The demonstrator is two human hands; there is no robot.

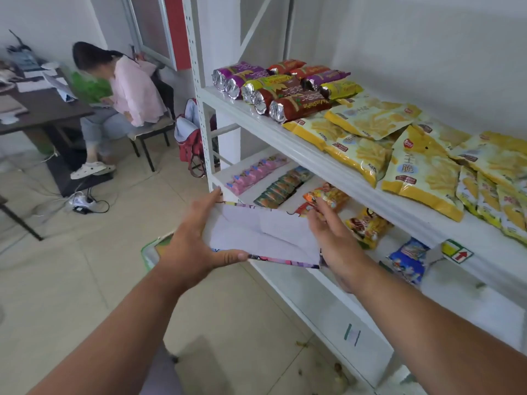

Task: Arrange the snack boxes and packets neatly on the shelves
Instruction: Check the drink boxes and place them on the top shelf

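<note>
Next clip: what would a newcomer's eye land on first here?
Probably the white box held open between the left hand and right hand at centre, before the lower shelf. Next, the yellow snack bags sprawled across the upper shelf at right, with foil-ended packets rowed behind them.

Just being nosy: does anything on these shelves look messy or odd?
Yes. The large yellow snack bags on the upper white shelf lie overlapping at mixed angles, unlike the foil-ended tube packets lined up beside them.
</note>
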